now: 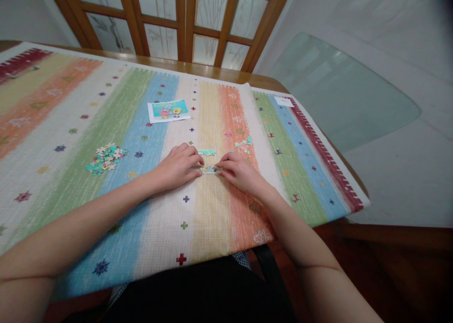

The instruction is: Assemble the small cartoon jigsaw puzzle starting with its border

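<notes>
A short joined strip of jigsaw puzzle pieces [208, 170] lies on the striped tablecloth between my hands. My left hand [182, 165] pinches its left end with thumb and fingers. At the right end, my right hand [236, 169] has its fingers closed on the same strip. Just beyond it lies a second joined turquoise strip [207, 152], partly behind my left fingers. A few loose turquoise and cream pieces [245, 145] are scattered past my right hand. Farther left is a heaped pile of puzzle pieces [106, 158].
A printed cartoon picture card [170, 111] lies beyond my left hand. A white slip of paper [284, 101] is near the far right edge of the striped tablecloth [212, 210]. Wooden framed doors [186, 26] stand behind the table.
</notes>
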Available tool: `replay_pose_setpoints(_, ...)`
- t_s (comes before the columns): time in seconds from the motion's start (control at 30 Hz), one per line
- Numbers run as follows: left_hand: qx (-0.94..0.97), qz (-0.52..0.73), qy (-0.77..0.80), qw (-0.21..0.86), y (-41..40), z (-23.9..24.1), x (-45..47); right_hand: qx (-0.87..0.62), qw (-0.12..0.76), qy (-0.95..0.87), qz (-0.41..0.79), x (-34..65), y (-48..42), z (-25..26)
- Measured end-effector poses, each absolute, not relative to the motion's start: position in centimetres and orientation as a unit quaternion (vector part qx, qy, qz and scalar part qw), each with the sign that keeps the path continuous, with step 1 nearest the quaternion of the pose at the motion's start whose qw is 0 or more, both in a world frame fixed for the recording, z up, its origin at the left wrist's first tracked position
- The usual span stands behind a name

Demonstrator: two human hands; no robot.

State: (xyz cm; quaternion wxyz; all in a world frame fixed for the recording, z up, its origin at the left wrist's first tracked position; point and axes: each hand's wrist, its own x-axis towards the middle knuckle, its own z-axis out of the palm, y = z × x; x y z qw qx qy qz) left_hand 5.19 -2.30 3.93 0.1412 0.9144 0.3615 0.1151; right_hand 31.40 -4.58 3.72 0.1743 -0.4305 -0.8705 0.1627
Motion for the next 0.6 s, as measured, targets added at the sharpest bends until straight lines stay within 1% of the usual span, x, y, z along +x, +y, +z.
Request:
replay_pose_setpoints(0.1,0.924,0.119,0.333,0.146,-2.3,3.8,5.3,-0.496,0.239,-0.827,0.116,34.2,-3.5,4.8)
replay_pose_setpoints(0.17,0.930,0.115,0.319,0.144,-2.3,3.7,5.4,-0.552,0.250,-0.792,0.077,36.5,-2.6,5.3)
replay_pose_setpoints(0.27,0.934,0.109,0.312,0.137,-2.3,3.4,5.5,-0.595,0.192,-0.778,0.062,38.9,-1.4,5.1)
replay_pose_setpoints(0.37,0.935,0.111,0.309,0.131,-2.3,3.1,5.6,-0.584,0.141,-0.794,0.089,39.2,-0.5,4.3)
replay_pose_setpoints(0.5,0.935,0.129,0.306,0.128,-2.3,2.8,5.6,-0.558,0.109,-0.814,0.118,37.7,0.3,3.6)
replay_pose_setpoints(0.6,0.933,0.139,0.305,0.128,-2.4,2.6,5.6,-0.554,0.095,-0.819,0.117,36.6,0.7,3.3)
